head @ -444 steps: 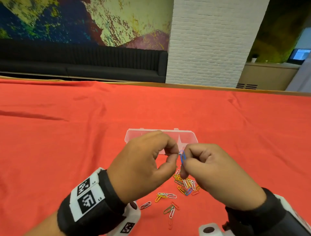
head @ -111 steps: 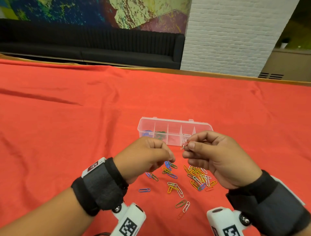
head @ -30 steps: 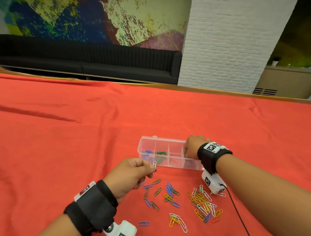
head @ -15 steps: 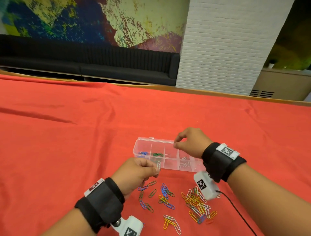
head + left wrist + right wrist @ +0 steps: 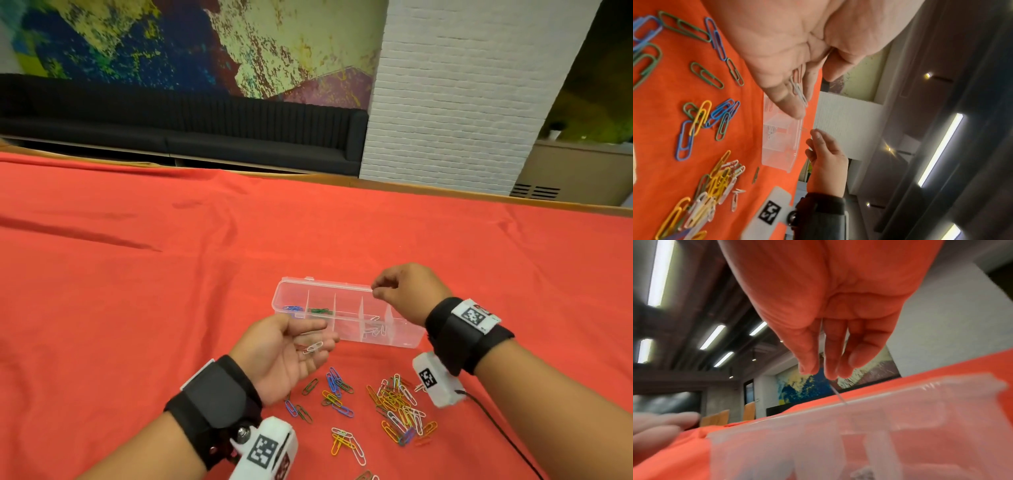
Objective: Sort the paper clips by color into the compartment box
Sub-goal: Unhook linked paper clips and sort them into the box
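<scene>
My right hand (image 5: 407,291) hides the far right end of the compartment box (image 5: 346,310). Whatever my fingertips (image 5: 830,374) pinch is too thin to name, perhaps a white clip. The box blurs in my right wrist view.

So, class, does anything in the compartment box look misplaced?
Nothing stands out. In the compartment box, blue clips, green clips and white clips lie in separate compartments; the mixed pile lies on the red cloth.

Box (image 5: 394,337) – clear glossy plastic, smooth walls. Clips (image 5: 399,409) – thin wire with a smooth coloured coating. Table cloth (image 5: 137,308) – matt red fabric, lightly creased.
</scene>
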